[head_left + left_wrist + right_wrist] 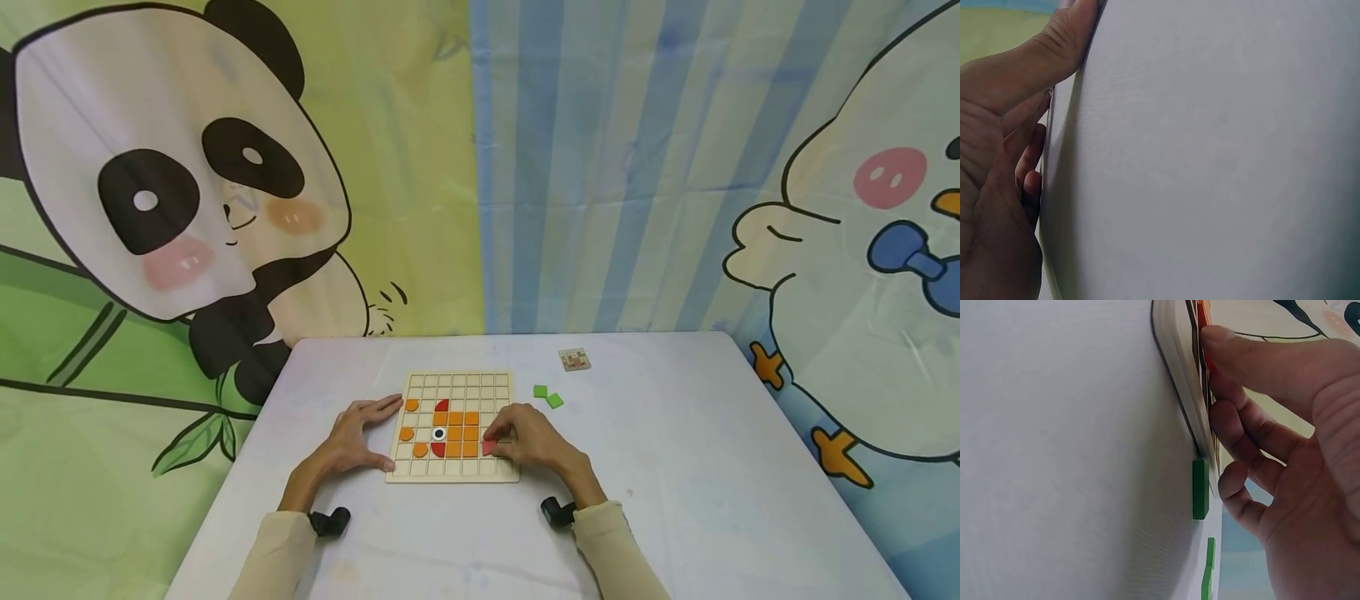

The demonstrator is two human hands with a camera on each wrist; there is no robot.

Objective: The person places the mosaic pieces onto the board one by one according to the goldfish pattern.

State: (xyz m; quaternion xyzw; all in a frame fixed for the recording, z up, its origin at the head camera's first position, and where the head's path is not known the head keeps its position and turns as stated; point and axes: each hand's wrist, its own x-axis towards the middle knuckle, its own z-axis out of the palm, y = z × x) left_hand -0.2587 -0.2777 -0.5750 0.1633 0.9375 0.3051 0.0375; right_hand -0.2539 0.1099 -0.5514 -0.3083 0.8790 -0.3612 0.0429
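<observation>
A pale gridded board [457,381] lies on the table, with an orange block of square tiles [471,433] near its middle. Beside those sit a black-and-white eye tile [438,434], red quarter-round tiles [442,406] and several orange round tiles [412,406]. My left hand [352,437] rests at the board's left edge, thumb and fingers spread apart; the left wrist view shows its thumb [1054,56] along the edge. Over the right part of the board, my right hand [534,435] pinches a red tile [488,447] between thumb and fingers, close to the grid.
Two green square tiles [540,391] lie right of the board. Nearer the right hand, the right wrist view shows another green tile [1200,489] beside the board's edge. A small patterned card [574,359] lies toward the back of the white table [675,467].
</observation>
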